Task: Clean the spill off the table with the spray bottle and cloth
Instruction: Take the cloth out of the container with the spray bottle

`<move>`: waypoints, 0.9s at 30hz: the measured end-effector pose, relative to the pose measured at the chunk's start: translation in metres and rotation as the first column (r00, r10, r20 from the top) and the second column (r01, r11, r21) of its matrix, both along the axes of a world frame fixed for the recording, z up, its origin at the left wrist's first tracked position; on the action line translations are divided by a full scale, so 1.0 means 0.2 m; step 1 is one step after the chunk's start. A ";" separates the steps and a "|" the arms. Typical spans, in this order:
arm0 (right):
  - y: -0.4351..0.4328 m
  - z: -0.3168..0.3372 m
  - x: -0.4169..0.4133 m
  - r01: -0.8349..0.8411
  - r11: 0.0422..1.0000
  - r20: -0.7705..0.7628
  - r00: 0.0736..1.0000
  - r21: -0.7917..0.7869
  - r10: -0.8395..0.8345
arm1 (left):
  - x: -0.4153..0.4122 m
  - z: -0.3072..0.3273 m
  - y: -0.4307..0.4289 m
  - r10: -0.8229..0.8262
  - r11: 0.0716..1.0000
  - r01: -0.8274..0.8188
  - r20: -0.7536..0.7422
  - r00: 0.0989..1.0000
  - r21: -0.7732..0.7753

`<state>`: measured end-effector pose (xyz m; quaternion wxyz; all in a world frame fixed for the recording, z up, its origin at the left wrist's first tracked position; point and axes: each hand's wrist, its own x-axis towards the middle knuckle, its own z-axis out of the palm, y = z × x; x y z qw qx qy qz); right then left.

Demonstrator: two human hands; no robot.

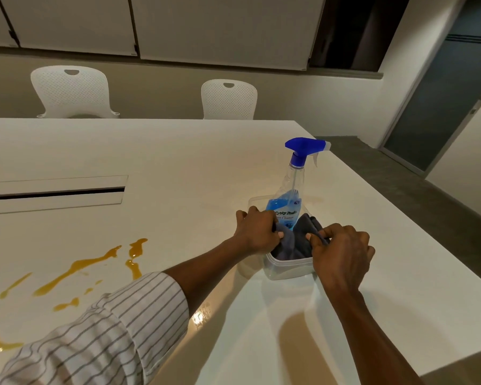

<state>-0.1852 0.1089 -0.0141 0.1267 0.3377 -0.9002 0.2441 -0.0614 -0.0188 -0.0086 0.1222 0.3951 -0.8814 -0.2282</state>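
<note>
A clear plastic tub (288,269) stands on the white table (178,168) near its right edge. In it a spray bottle (295,187) with a blue trigger head and blue liquid stands upright, and a dark grey cloth (300,240) lies bunched in front of the bottle. My left hand (257,230) pinches the cloth's left side at the tub's rim. My right hand (342,251) pinches its right side. An orange-brown spill (95,263) streaks the table at the lower left, apart from the tub.
A long cable slot (53,193) is set into the table at the left. Two white perforated chairs (72,93) (228,100) stand behind the far edge. The table's right edge (400,223) drops to a grey floor, with a dark glass door (439,107) beyond.
</note>
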 end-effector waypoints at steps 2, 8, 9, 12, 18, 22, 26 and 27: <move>0.01 0.00 0.00 -0.017 0.996 0.010 1.000 -0.084 0.018 | 0.01 0.01 0.01 0.027 0.999 -0.023 -0.094 0.995 0.045; 0.01 0.06 0.01 -0.074 0.929 0.087 0.990 -0.362 0.112 | 0.05 0.09 0.06 0.168 0.934 -0.001 -0.437 0.884 0.358; 0.01 0.08 0.00 -0.077 0.911 0.112 0.985 -0.405 0.133 | 0.06 0.12 0.06 0.197 0.913 0.022 -0.486 0.852 0.408; 0.01 0.18 0.01 -0.088 0.830 0.165 0.963 -0.550 0.212 | 0.10 0.20 0.07 0.267 0.881 0.061 -0.599 0.755 0.469; 0.02 0.44 0.08 -0.104 0.636 0.202 0.898 -0.765 0.390 | 0.27 0.40 0.11 0.276 0.918 0.067 -0.750 0.601 0.391; 0.02 0.56 0.19 -0.100 0.585 0.265 0.821 -0.805 0.505 | 0.47 0.52 0.15 0.284 0.934 0.055 -0.826 0.487 0.353; 0.01 0.62 0.36 -0.099 0.560 0.356 0.679 -0.822 0.642 | 0.71 0.59 0.18 0.280 0.946 0.051 -0.884 0.374 0.322; 0.01 0.62 0.40 -0.102 0.560 0.380 0.633 -0.822 0.674 | 0.77 0.60 0.19 0.266 0.950 0.060 -0.894 0.360 0.306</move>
